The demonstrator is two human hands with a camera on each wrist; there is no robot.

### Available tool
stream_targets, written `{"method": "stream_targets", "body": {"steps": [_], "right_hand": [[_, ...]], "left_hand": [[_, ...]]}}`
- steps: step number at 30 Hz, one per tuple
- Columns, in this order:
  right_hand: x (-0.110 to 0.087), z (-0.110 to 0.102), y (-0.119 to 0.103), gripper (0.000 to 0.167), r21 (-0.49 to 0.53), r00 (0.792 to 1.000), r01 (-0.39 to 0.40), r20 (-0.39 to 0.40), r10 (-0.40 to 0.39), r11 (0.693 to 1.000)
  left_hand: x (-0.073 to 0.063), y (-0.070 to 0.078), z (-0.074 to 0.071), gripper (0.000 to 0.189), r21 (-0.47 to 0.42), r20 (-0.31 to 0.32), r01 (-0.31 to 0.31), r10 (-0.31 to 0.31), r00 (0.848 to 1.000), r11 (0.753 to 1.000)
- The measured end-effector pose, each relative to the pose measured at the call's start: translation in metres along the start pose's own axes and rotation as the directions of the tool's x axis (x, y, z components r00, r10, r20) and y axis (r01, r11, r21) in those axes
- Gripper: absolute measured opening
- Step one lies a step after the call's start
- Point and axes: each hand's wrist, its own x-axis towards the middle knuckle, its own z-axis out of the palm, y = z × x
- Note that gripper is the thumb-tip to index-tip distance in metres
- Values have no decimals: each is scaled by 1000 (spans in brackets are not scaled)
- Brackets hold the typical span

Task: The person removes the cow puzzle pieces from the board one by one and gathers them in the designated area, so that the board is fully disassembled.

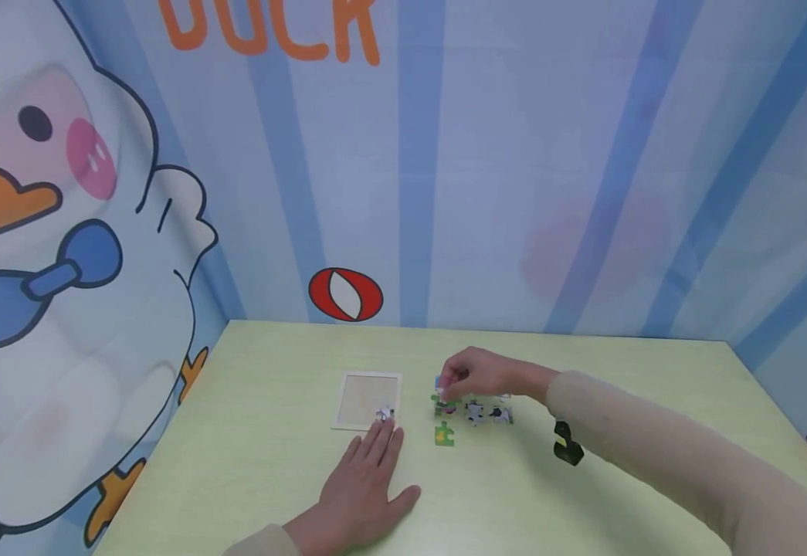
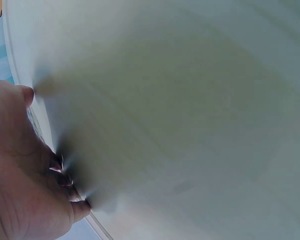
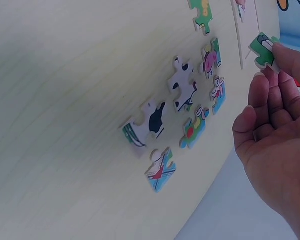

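Observation:
My left hand (image 1: pixel 367 488) lies palm down on the table with its fingers straight, fingertips at the lower edge of a shallow wooden puzzle tray (image 1: pixel 357 395). One black-and-white jigsaw piece (image 1: pixel 384 413) sits in the tray's lower right corner. Between thumb and fingers, my right hand (image 1: pixel 478 372) pinches a green jigsaw piece (image 3: pixel 263 50), held up off the table in the right wrist view. Several loose jigsaw pieces lie below it, among them a white one with black patches (image 3: pixel 182 84), a cow-patterned one (image 3: pixel 149 124) and a green-and-yellow one (image 1: pixel 444 434).
The pale wooden table (image 1: pixel 292 479) ends against a blue striped cloth backdrop (image 1: pixel 486 193) with a large duck print (image 1: pixel 62 401) on the left. A small black device (image 1: pixel 567 444) shows at the right sleeve. More pieces are partly hidden behind the right hand in the head view.

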Motion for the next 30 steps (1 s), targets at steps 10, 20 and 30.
{"method": "stream_targets", "body": {"steps": [10,20,30], "right_hand": [[-15,-4,8,6,-12,1000,-15,5,15,1000],[-26,-2,20,6,-50,1000,-29,-4,28,998],[-36,9,27,7,-85,1000,21,-13,-23,996]], "left_hand": [[-1,0,-2,86,-1,6,-5,5,1000,1000],[-1,-1,0,84,1,-3,-7,7,1000,1000],[-1,0,-1,85,-6,-8,-2,2,1000,1000]]}}
